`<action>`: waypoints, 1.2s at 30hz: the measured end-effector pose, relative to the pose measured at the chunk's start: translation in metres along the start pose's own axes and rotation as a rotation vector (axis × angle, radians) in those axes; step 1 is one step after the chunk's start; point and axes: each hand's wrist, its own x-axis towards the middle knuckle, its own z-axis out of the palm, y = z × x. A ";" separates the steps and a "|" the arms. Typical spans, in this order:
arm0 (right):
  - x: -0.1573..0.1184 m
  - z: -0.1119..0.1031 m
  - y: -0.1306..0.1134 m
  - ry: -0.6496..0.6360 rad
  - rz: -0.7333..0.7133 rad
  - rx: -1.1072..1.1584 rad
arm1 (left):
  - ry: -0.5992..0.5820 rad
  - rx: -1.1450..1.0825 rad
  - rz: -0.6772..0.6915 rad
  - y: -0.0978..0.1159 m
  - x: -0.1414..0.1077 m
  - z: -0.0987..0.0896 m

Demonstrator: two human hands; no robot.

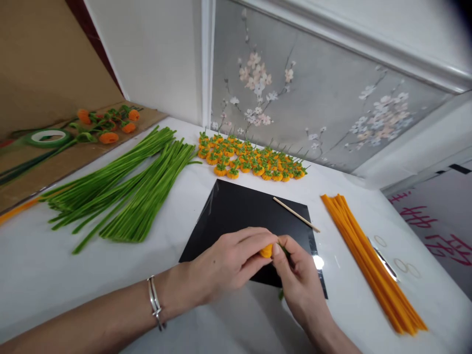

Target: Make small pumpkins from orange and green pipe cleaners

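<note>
Between my two hands is a small orange pipe-cleaner pumpkin (266,251), partly covered by fingers. My left hand (236,258), with a silver bracelet on its wrist, grips the pumpkin from the left, fingers closed over it. My right hand (300,275) pinches at its right side, thumb against the orange, with a bit of green pipe cleaner (283,249) between thumb and fingers. Both hands are above a black board (236,214) on the white table. A thin wooden stick (296,215) lies across the board's right edge.
Rows of finished orange pumpkins with green tops (258,162) stand by the wall. Green pipe cleaners (136,191) lie left, orange pipe cleaners (368,260) right, beside scissors (385,263) and rubber bands (401,265). Green tape (33,139) and orange flowers (108,137) rest on cardboard at far left.
</note>
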 end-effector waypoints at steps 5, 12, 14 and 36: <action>0.003 0.001 -0.004 -0.078 0.347 0.502 | -0.104 0.189 0.156 -0.003 -0.002 -0.008; 0.003 -0.003 -0.008 -0.177 0.454 0.709 | -0.275 0.182 0.282 -0.008 0.002 -0.014; 0.001 -0.005 -0.007 -0.110 0.303 0.496 | -0.206 0.065 0.210 -0.010 0.001 -0.010; 0.001 -0.014 -0.006 0.060 -0.328 -0.300 | -0.055 -0.866 -0.664 -0.004 0.011 -0.006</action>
